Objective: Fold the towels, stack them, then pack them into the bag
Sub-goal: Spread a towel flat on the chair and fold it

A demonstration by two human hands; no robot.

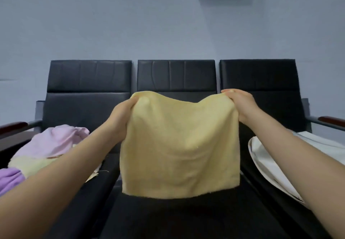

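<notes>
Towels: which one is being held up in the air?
The plain yellow cloth towel, held by its top corners by the left hand and right hand. The pink and purple towels lie heaped on the left seat.

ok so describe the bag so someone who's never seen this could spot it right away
Find the row of three black seats against the wall, then go to the right-hand one. The bag lies flat on that seat, under the right forearm. It is the only white thing there; the towels piled on the left seat are pink, purple and pale yellow.

Both hands (179,106) pinch a yellow towel (180,145) — hanging (top corners).
</notes>
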